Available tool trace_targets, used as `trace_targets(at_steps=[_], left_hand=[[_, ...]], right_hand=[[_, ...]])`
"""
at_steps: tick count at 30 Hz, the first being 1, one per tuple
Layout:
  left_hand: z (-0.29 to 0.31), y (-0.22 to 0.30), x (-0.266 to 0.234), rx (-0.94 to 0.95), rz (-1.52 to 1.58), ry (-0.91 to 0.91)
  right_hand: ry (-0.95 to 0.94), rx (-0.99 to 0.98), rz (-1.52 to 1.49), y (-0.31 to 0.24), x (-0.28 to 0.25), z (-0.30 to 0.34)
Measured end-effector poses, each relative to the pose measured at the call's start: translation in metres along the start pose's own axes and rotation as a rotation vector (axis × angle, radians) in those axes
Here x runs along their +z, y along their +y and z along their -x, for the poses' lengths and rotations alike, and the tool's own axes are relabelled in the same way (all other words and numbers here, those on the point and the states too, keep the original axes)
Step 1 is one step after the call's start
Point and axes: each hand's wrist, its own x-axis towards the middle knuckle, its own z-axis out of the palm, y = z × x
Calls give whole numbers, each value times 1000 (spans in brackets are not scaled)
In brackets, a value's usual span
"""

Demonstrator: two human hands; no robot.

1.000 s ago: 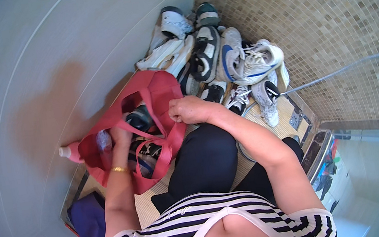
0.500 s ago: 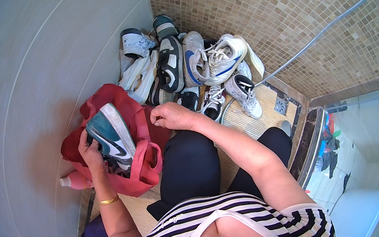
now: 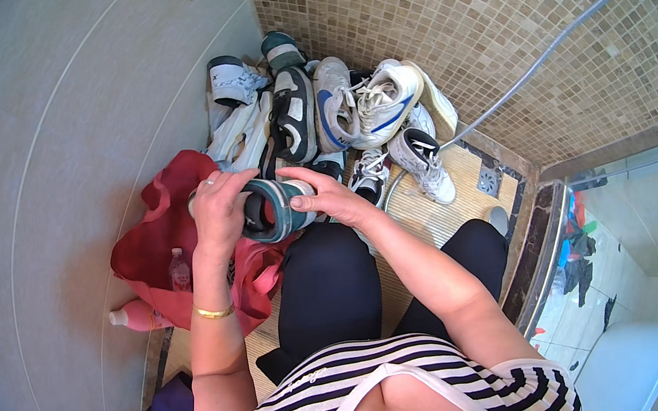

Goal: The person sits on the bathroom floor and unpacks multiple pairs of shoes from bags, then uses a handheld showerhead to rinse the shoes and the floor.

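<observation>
Over ribbed tan flooring (image 3: 468,211) near mosaic tiling (image 3: 473,28), hands (image 3: 218,210) (image 3: 332,198) hold a shoe (image 3: 284,213).

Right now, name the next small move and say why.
Perhaps ease the teal-and-white sneaker forward toward the heaped white and black sneakers: the left hand and right hand both hold it beside the crumpled red fabric bag, and the heap lies just beyond.

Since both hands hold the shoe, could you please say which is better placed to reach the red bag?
Probably the left hand: it's nearer the red bag; the right hand holds the green shoe from the right.
</observation>
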Motion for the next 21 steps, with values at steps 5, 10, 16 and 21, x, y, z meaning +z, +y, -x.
trace_targets(at_steps=[5, 10, 16, 21], left_hand=[[-9, -2, 17, 144, -85, -31], [-13, 6, 24, 180, -235, -143], [-16, 9, 24, 180, -206, -107], [-13, 10, 14, 148, -25, 163]], right_hand=[[101, -22, -91, -2, -3, 14], [164, -97, 392, -12, -5, 22], [297, -8, 210, 5, 8, 17], [462, 104, -324, 17, 10, 23]])
